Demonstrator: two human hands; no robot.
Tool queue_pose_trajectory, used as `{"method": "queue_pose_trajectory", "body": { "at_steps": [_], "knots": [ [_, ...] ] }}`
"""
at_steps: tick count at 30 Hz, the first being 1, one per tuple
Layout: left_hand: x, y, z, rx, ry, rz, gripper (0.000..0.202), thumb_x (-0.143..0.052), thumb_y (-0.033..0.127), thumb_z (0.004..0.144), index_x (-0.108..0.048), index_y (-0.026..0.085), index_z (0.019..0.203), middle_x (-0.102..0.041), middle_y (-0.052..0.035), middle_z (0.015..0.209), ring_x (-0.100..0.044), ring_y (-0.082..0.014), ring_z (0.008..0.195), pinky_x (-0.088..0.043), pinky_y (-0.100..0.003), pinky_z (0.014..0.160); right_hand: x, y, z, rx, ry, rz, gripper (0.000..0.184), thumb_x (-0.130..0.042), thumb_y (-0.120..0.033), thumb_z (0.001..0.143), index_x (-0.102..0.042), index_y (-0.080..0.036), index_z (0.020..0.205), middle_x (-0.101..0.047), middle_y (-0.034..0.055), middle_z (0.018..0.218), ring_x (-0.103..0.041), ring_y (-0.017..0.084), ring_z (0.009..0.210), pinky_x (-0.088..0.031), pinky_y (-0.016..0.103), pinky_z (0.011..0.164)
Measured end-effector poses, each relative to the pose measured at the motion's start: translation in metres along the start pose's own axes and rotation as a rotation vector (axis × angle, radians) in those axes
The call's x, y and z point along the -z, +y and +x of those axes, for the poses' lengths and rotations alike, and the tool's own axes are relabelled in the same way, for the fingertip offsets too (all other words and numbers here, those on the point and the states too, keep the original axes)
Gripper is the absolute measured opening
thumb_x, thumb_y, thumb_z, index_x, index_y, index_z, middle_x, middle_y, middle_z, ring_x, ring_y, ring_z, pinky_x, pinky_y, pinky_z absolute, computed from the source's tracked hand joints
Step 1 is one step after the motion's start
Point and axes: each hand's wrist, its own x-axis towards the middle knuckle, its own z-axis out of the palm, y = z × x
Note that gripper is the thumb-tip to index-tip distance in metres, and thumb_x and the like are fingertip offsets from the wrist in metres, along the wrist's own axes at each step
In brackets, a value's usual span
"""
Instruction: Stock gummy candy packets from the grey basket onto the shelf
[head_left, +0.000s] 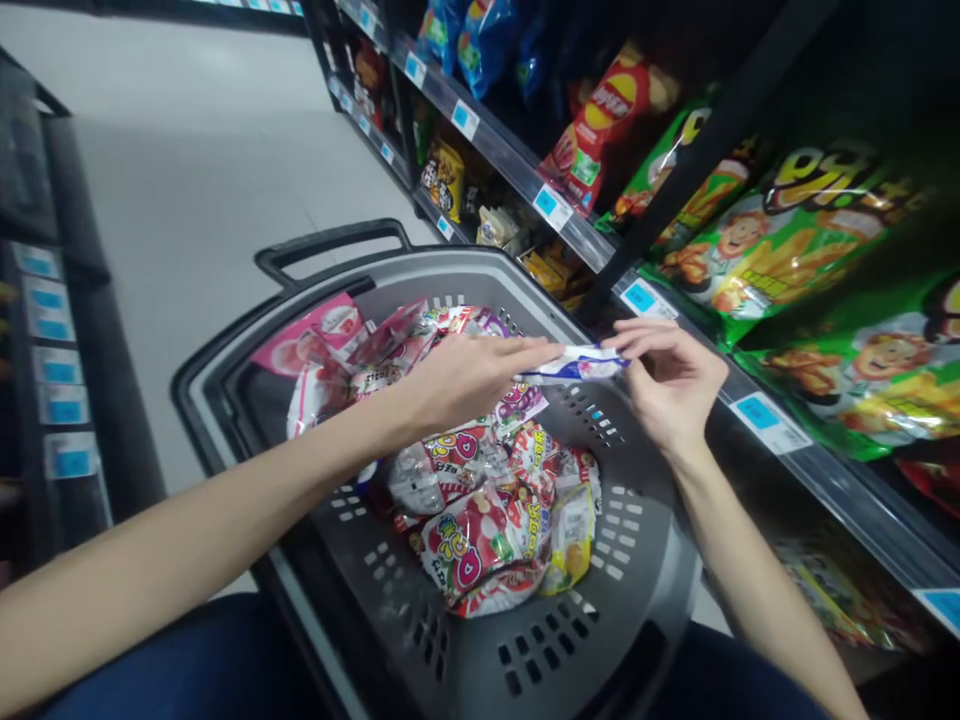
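Over the right part of a grey shopping basket (630, 590), both hands hold a small blue-and-white packet (581, 366) with pink marks, seen nearly edge-on. My left hand (480, 378) has its fingers stretched along the packet's left end; its thumb is hidden. The packet's right end is pinched between the thumb and fingers of my right hand (667, 378). Below them, the basket holds a heap of candy bags (469, 540), mostly red and white. Near the front of the heap lies a yellow bag (571, 540), and a pink bag (315, 335) leans at the back left.
A black shelf rack (510, 160) with price tags runs along the right, close to my right arm. It carries green snack bags (795, 240) and a red chip bag (600, 125). Another shelf (64, 400) stands at the left, with pale floor (202, 130) between. The basket's handle (337, 240) sticks up at the far rim.
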Motion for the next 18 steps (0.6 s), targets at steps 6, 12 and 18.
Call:
{"method": "queue_pose_trajectory", "body": {
  "at_steps": [6,12,18],
  "knots": [
    [0.004,0.005,0.002,0.159,0.224,-0.034,0.046,-0.052,0.008,0.088,-0.071,0.022,0.128,-0.074,-0.0055,0.127,-0.073,-0.0187,0.106,-0.06,-0.032,0.091,-0.001,0.005,-0.003,-0.135,0.155,-0.04,0.036,-0.089,-0.03,0.077,-0.066,-0.024,0.104,-0.07,0.0031,0.112,-0.071,0.02,0.098,-0.062,0.031,0.074],
    [-0.013,0.029,0.009,0.314,0.021,-0.854,0.037,-0.072,0.031,0.086,-0.068,0.012,0.118,-0.076,-0.0098,0.114,-0.075,-0.0205,0.1,-0.064,-0.031,0.086,-0.004,0.0,-0.008,-0.599,-0.255,0.268,0.065,-0.098,-0.047,0.064,-0.065,-0.019,0.113,-0.074,0.0081,0.112,-0.073,0.023,0.088,-0.065,0.039,0.081],
    [-0.009,0.03,0.006,0.297,-0.061,-0.873,0.054,-0.077,0.038,0.084,-0.064,0.022,0.133,-0.076,-0.0083,0.118,-0.077,-0.0207,0.098,-0.065,-0.026,0.077,0.047,-0.036,-0.025,-0.415,-0.24,0.004,0.027,-0.09,-0.04,0.08,-0.075,-0.022,0.093,-0.078,0.0057,0.099,-0.075,0.027,0.09,-0.065,0.048,0.087]
  ]
}}
